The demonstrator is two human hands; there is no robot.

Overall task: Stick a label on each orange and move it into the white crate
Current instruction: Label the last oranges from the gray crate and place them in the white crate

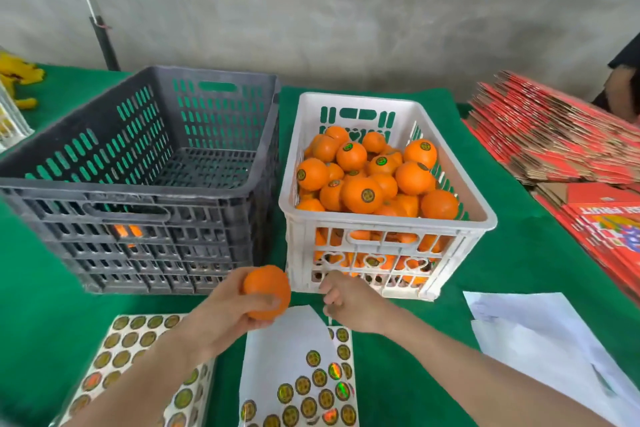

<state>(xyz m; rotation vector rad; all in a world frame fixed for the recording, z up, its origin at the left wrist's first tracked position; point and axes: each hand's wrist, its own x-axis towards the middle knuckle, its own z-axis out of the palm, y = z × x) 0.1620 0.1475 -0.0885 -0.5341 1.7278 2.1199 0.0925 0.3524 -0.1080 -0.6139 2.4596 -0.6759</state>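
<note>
My left hand (231, 310) grips an orange (266, 289) in front of the two crates, above the label sheets. My right hand (348, 303) hovers just right of it with fingers curled; whether a label is pinched between them I cannot tell. The white crate (388, 224) stands at centre right, heaped with labelled oranges (363, 180). A partly used label sheet (304, 378) lies under my hands, and a fuller label sheet (128, 354) lies to its left.
A dark grey crate (145, 184) stands left of the white one, with an orange glimpsed through its wall. Red flattened cartons (561, 149) are stacked at the right. White backing papers (540, 333) lie at the lower right on the green tablecloth (502, 263).
</note>
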